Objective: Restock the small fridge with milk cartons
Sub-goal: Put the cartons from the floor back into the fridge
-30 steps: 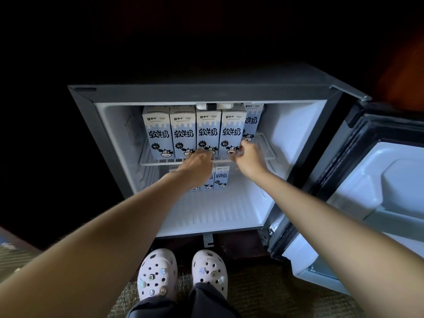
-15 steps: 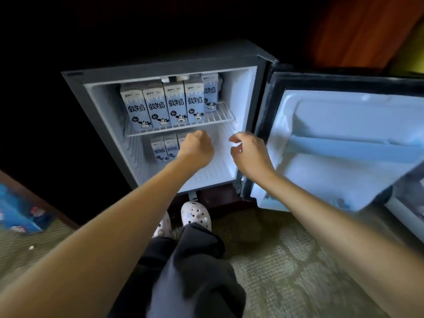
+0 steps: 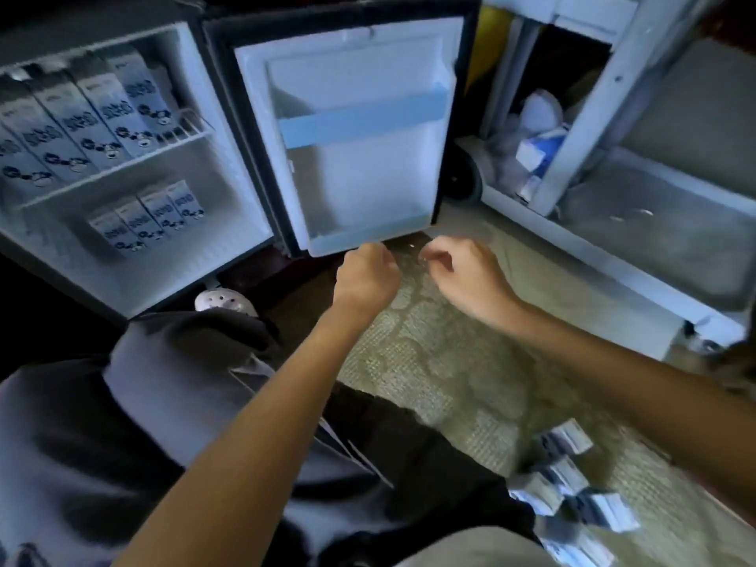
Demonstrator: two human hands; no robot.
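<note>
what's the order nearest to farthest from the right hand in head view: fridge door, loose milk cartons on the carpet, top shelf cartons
1. fridge door, lower edge just ahead of the right hand
2. loose milk cartons, on the carpet, lower right
3. top shelf cartons, far left inside the fridge

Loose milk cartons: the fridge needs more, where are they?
Head view, lower right: the blue-and-white milk cartons lie heaped on the patterned beige carpet, this side of the white cart.
</note>
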